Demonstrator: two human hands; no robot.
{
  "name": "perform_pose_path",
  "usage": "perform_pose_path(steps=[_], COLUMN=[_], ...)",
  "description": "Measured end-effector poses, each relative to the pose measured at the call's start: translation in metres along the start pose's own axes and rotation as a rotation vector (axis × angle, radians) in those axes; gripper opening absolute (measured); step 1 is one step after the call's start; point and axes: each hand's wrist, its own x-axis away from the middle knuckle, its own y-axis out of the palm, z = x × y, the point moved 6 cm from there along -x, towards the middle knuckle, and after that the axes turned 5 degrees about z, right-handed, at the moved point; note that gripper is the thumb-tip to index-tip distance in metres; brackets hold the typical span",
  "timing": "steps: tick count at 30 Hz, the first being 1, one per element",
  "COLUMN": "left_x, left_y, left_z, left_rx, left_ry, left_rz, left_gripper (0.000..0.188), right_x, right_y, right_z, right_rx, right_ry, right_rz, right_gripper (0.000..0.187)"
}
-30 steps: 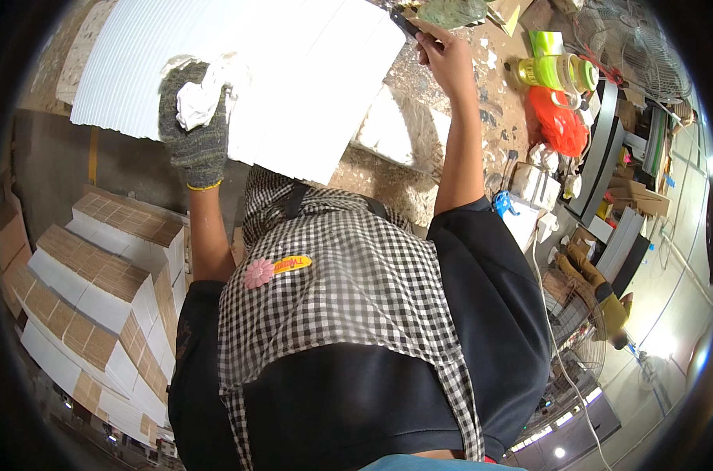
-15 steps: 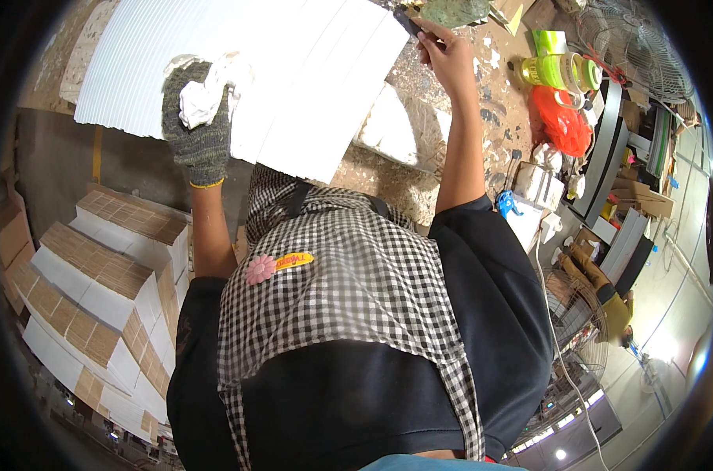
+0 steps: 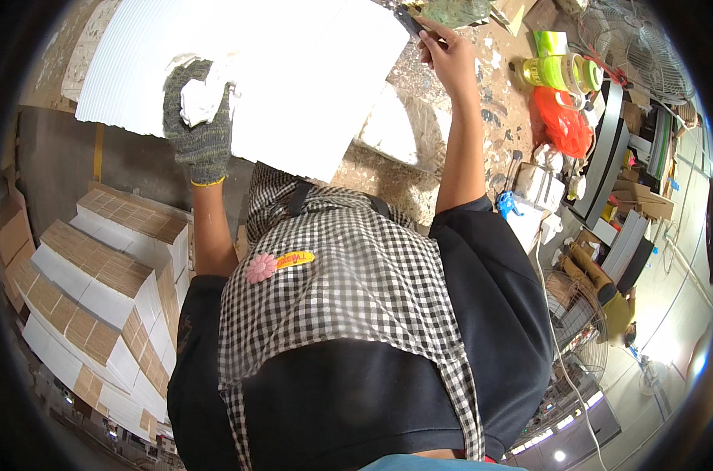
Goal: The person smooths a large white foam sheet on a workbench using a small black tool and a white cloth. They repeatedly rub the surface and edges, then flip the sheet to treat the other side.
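A large white panel (image 3: 301, 86), finely ridged along its left side, lies across the work table. My left hand (image 3: 199, 141), in a dark grey knitted glove with a yellow cuff, is at the panel's near left part. It is closed on a crumpled white cloth (image 3: 203, 98), which covers most of the fingers. My bare right hand (image 3: 451, 63) is beyond the panel's far right corner. Its fingers are closed around a narrow black tool (image 3: 407, 21); the tool's working end cannot be made out.
Paint-spattered table (image 3: 494, 102) carries a yellow-green bottle (image 3: 553, 71) and a red plastic bag (image 3: 561, 122) at right. A fan (image 3: 635, 47) stands at the far right. Stacked white boxes with brown tops (image 3: 97, 259) fill the left. Another person (image 3: 622, 314) is in the right background.
Both hands stay nearly where they were, still holding the cloth and the black tool. The person in the right background has shifted slightly.
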Motion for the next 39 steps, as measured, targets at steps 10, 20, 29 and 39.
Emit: perform_pose_path(steps=[10, 20, 29, 39], left_x=[0.003, 0.005, 0.006, 0.005], left_y=[0.003, 0.003, 0.0, -0.011], left_z=[0.001, 0.003, 0.015, 0.034], left_rx=[0.021, -0.007, -0.002, -0.134], left_ry=[-0.013, -0.024, 0.022, 0.242], left_rz=[0.005, -0.026, 0.02, 0.056], left_gripper=[0.039, 0.04, 0.039, 0.039], right_x=[0.0, 0.013, 0.016, 0.029], right_y=[0.003, 0.003, 0.005, 0.014], right_z=[0.007, 0.001, 0.003, -0.018], right_rx=[-0.005, 0.006, -0.05, -0.172], right_ry=[0.006, 0.033, 0.081, -0.012], right_rz=[-0.026, -0.053, -0.055, -0.134], right_gripper=[0.03, 0.03, 0.029, 0.021])
